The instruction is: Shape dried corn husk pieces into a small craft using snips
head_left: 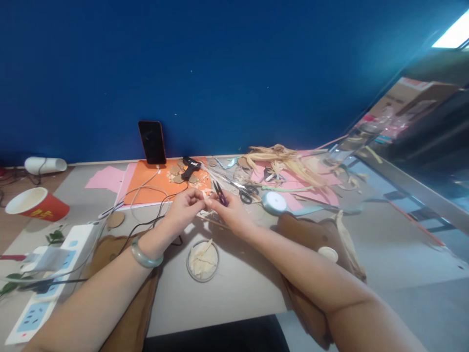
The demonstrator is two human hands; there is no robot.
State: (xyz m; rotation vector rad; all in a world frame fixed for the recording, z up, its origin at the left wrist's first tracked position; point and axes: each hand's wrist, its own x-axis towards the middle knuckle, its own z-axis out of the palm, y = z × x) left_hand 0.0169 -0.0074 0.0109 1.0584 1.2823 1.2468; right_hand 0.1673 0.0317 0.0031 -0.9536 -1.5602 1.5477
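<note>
Nearest the lens, two bare forearms reach in over a grey table, the left one wearing a pale green bangle [145,255] at the wrist. Just ahead of them the left hand [185,205] is curled nearly closed, thumb and fingertips pinching a small pale strip [205,198]. The right hand [232,215] touches it fingertip to fingertip and is closed round purple-handled snips [221,195], whose blades point at the strip. Just below both hands, between the wrists, sits a round shallow dish [202,260] holding a loose heap of pale, dry, cut pieces. Well to the left of the left hand is a red paper cup [34,204]; its inside looks white, and whether anything is in it cannot be told. A white power strip [47,278] lies left of the left forearm. Just right of the right hand is a light blue ribbon spool [274,202], and beyond it a pile of dried husks [286,161] on pink paper. Beyond the left hand lie an orange sheet [154,183] and a black glue gun [190,167].
</note>
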